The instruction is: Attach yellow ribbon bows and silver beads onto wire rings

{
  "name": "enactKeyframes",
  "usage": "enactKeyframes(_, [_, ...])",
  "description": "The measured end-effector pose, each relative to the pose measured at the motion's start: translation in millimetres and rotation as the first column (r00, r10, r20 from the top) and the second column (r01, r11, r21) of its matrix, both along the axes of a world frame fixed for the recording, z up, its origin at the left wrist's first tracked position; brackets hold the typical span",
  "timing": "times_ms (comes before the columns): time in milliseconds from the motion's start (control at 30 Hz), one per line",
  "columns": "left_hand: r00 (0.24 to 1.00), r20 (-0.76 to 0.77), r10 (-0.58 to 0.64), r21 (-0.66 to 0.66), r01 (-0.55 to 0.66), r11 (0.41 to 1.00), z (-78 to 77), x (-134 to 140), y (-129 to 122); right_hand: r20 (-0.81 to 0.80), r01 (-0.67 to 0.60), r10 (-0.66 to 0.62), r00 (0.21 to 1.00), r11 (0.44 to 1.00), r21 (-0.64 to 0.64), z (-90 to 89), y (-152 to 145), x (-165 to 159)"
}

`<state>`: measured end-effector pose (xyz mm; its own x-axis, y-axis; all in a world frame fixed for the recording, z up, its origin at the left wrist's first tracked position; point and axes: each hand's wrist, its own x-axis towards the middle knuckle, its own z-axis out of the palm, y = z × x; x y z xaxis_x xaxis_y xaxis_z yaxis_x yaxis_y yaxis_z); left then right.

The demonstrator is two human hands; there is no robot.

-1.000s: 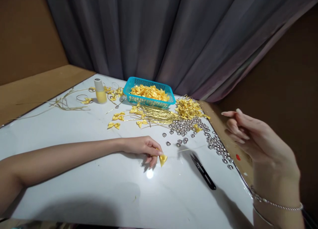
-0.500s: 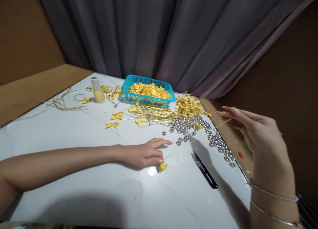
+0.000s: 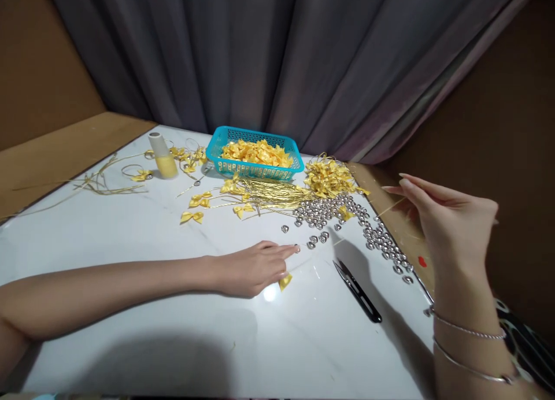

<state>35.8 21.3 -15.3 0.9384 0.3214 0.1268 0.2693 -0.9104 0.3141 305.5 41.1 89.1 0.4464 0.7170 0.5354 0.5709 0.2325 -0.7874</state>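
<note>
My left hand [image 3: 255, 270] lies low on the white table, its thumb and curled fingers on a yellow ribbon bow [image 3: 285, 282] that they partly cover. Its index finger reaches out and touches a small silver heart-shaped bead [image 3: 297, 248]. Raised over the table's right side, my right hand [image 3: 451, 221] pinches a thin gold cord [image 3: 390, 208]. The cord slants down and left toward the bow, faint along part of its length. Between the hands lie black thread snips [image 3: 358, 291], blades pointing away from me.
Silver beads [image 3: 318, 212] spread along the right edge. Behind them are a heap of yellow bows [image 3: 328, 177], a bundle of gold cords [image 3: 275, 194] and a blue basket [image 3: 255, 170] of bows. A yellow-and-white bottle [image 3: 163, 156] stands at back left near loose cords [image 3: 104, 183].
My left index finger has come down onto a silver bead while the other fingers stay at the bow. My right hand has risen slightly with the cord. The view has shifted a little.
</note>
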Motion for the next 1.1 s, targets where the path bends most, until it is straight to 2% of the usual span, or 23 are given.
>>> enactKeyframes(100, [1.0,-0.006,-0.004,0.026,0.004,1.0,-2.2,0,-1,0.04,-0.003,0.002,0.999,1.0,0.024,-3.4,2,6])
enactKeyframes(267, [1.0,-0.013,0.012,0.041,-0.012,0.999,-3.3,0,-3,0.088,-0.07,0.07,0.994,0.997,-0.012,-5.1,2,16])
enactKeyframes(467, [0.999,0.017,-0.037,0.017,0.036,0.999,1.3,-1,-4,0.011,-0.034,0.033,0.999,0.998,0.044,0.8,-6,10])
enactKeyframes(633, [0.996,-0.008,-0.088,-0.011,0.088,0.996,5.5,-1,-4,-0.09,-0.052,0.058,0.994,0.996,0.071,5.0,-7,8])
enactKeyframes(767, [0.996,0.013,-0.088,-0.032,0.088,0.996,7.9,0,-5,-0.334,-0.129,0.112,0.936,0.991,-0.03,15.1,-6,8])
enactKeyframes(867, [0.995,0.011,-0.097,-0.05,0.097,0.994,9.4,0,-5,-0.447,-0.17,0.113,0.887,0.982,-0.088,21.7,-7,5])
enactKeyframes(1000, [0.998,-0.009,-0.062,-0.041,0.062,0.997,5.7,1,-5,-0.416,-0.253,0.162,0.895,0.952,-0.171,19.3,-7,0])
enactKeyframes(1100, [0.999,-0.026,-0.018,0.012,0.018,1.0,-0.6,1,-3,-0.293,-0.346,0.254,0.922,0.88,-0.325,7.2,-4,-4])
